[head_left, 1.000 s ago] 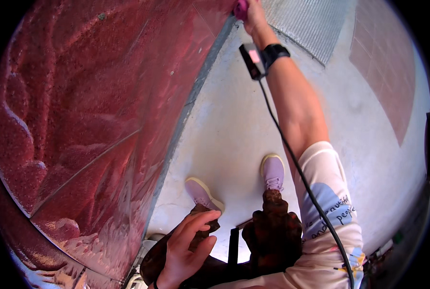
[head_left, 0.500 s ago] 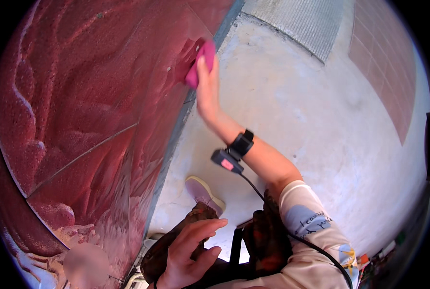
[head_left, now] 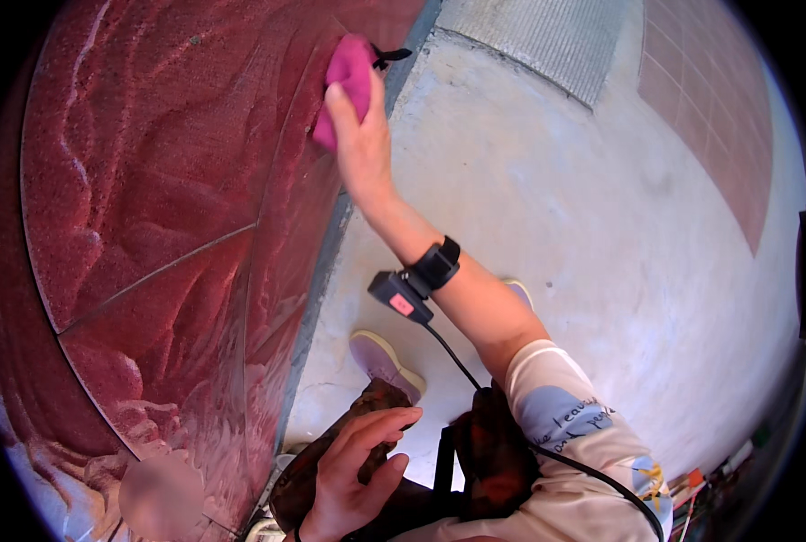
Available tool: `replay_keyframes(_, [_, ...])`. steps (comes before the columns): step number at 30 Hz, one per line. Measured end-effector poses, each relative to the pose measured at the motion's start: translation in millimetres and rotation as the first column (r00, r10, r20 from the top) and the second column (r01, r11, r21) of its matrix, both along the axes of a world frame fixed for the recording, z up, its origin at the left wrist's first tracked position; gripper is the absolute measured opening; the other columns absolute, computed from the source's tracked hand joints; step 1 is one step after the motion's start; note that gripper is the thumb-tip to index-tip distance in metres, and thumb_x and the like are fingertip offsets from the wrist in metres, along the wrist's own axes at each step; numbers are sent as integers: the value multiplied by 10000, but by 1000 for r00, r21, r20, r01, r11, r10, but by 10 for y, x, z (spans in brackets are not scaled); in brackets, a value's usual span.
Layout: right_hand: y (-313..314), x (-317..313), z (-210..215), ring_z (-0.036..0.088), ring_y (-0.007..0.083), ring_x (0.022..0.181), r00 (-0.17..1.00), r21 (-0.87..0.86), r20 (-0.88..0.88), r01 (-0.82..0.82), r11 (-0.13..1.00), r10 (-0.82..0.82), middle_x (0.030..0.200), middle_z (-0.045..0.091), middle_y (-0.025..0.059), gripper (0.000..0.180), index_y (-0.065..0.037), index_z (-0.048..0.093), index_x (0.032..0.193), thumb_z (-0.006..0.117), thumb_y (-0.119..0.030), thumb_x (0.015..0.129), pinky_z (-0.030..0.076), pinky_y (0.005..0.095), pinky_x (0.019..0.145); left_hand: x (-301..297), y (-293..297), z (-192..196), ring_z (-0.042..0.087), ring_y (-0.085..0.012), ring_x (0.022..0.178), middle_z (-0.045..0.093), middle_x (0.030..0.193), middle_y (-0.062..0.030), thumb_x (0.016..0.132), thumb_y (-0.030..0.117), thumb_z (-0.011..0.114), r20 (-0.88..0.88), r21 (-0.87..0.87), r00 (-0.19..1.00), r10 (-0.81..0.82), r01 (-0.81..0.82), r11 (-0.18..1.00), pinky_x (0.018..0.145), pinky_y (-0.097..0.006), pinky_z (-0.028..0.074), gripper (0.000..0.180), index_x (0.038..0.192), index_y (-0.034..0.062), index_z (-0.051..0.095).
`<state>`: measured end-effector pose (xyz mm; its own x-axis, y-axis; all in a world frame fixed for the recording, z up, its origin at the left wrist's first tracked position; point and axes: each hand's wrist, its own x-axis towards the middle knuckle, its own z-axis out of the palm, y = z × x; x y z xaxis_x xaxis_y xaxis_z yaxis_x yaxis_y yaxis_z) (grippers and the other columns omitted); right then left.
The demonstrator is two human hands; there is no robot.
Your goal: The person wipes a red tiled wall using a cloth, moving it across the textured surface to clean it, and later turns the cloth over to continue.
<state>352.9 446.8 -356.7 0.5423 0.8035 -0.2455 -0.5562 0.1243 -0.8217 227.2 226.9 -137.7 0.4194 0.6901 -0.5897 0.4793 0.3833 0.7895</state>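
My right hand presses a pink cloth flat against a dark red stone wall carved in relief, near the wall's right edge. A black wrist strap with a small device and a cable sits on that forearm. My left hand rests low in the picture, fingers curled on a dark brown bag-like thing at my hip; what it is exactly is unclear.
A pale concrete floor runs along the wall's foot. My light shoe stands close to the wall. A grey mat or grate lies at the top, reddish floor tiles at the upper right.
My right hand with the pink cloth came down from the top edge onto the wall a second ago, then shifted slightly up and along the stone. The left hand stayed at my hip.
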Motion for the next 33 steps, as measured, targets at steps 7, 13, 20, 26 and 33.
replay_keyframes(7, [-433,-544,-409,463,333,1200,997,-297,41,-48,954,62,1285,486,216,615,-39,302,1389,459,-431,941,348,365,1010,-28,-11,1,573,-221,1064,592,1194,-135,812,-74,556,12,-24,996,84,-84,996,847,-302,490,398,1205,-8,541])
replay_keyframes(13, [-1296,-1308,-490,380,277,1283,930,-344,-197,-362,866,311,1376,402,183,643,-5,256,1415,434,-427,963,295,346,1063,-48,-9,-72,571,-209,1062,593,1197,-122,815,-79,546,11,-42,998,69,-68,997,845,-300,486,402,1211,-6,538])
replay_keyframes(20, [-182,-341,-1104,421,323,1245,990,-134,-130,30,991,-48,1352,426,222,632,9,286,1393,404,-443,966,320,363,1036,-111,-6,-22,575,-247,1075,598,1184,-139,801,-86,553,76,-19,996,54,-53,998,898,-333,467,416,1212,-29,536])
replay_keyframes(26, [-858,-1102,-802,465,354,1201,988,-308,28,-134,942,149,1320,458,235,636,-18,278,1394,407,-461,956,345,366,1011,-198,-22,24,589,-291,1068,602,1163,-161,770,-84,567,91,23,996,-6,4,1000,912,-348,459,429,1196,-45,547])
replay_keyframes(33, [-1533,-1514,-673,619,160,928,748,-411,-430,-661,628,506,1029,640,79,369,-82,507,1192,476,-360,952,480,264,840,-224,-137,58,564,-246,1077,597,1161,-178,792,-82,519,86,38,996,-23,20,999,888,-323,455,404,1193,-39,523])
